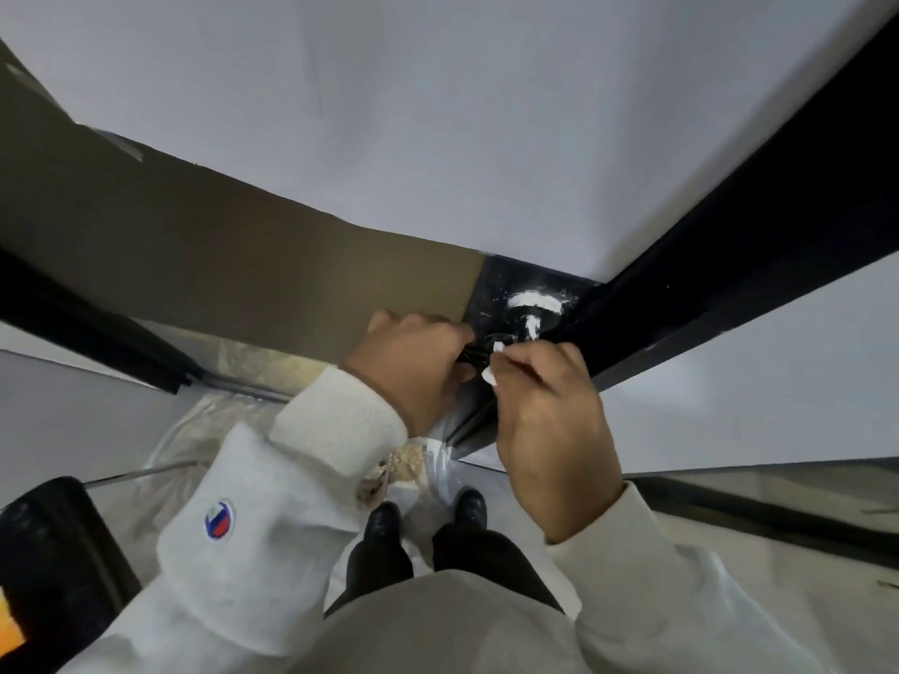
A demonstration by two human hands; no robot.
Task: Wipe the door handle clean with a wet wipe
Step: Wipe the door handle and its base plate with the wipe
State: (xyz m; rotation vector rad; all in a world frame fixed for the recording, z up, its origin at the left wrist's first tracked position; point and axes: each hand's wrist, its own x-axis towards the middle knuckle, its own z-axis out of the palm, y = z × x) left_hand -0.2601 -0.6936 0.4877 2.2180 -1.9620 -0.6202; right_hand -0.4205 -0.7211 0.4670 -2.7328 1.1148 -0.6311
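The black door handle (491, 343) juts from a black lock plate (506, 289) on the white door (389, 114). White smears mark its round base (532, 304) and neck. My left hand (413, 362) grips the lever's outer end, fingers curled round it. My right hand (549, 411) pinches a small white wet wipe (494, 367) against the lever just right of the left hand. Most of the lever is hidden by both hands.
The door's black edge (729, 265) runs diagonally up to the right. Brown cardboard (194, 245) covers the door at left. Clear plastic sheeting (219, 430) lies on the floor by my black shoes (384, 522). A black case (53, 552) stands at lower left.
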